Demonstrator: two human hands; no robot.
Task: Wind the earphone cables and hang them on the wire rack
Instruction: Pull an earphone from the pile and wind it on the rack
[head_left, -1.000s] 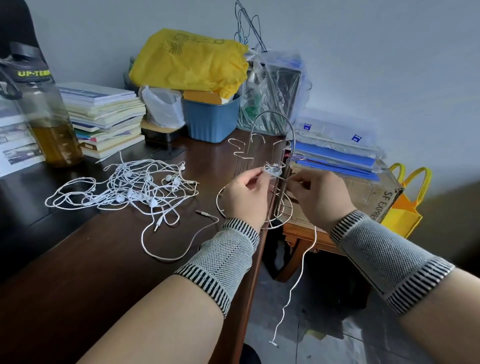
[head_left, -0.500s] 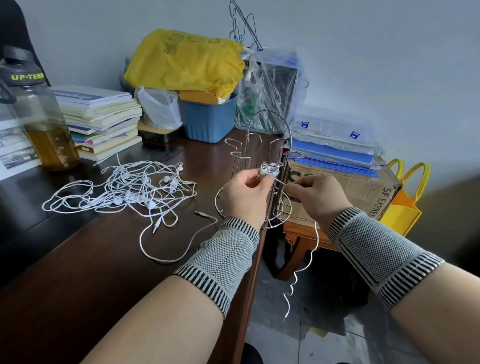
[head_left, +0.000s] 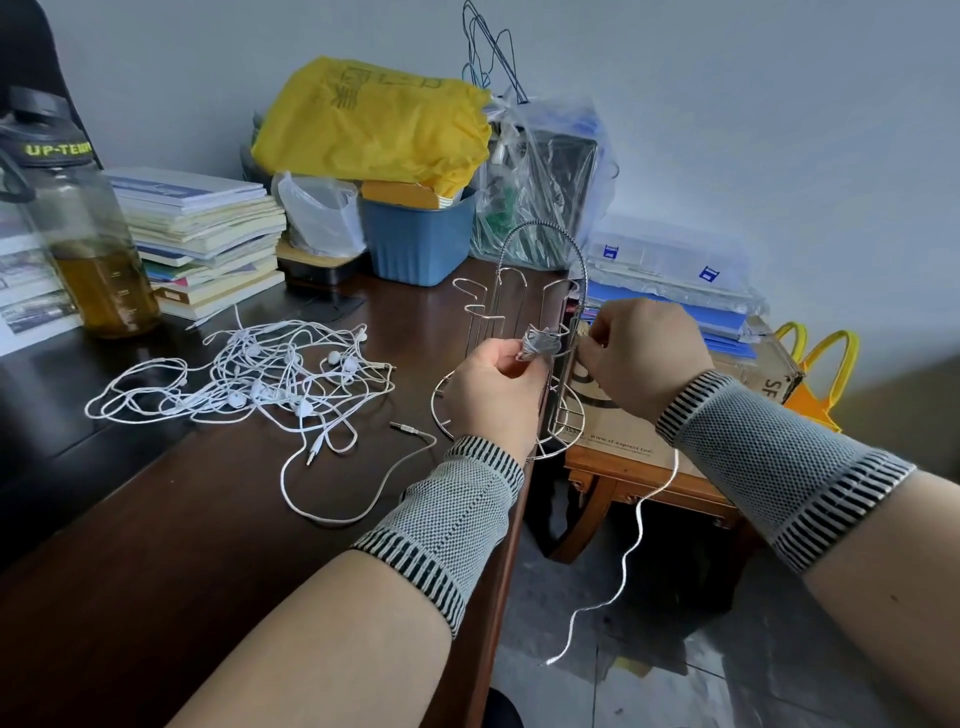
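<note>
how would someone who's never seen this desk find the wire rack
Start at the dark wooden desk and go to its right edge, in front of the blue bin. The wire rack stands there behind both hands: bare silver metal with an arched handle, hooked arms and a round base, unlike the white cable tangle lying left.

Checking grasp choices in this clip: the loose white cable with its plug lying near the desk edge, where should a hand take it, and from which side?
Likely at the metal plug, pinched from above. It is the stiff end and lies flat on the desk, apart from the tangled pile, so lifting there should trail the loose cable out cleanly. Both the left hand and right hand are busy winding.
</note>
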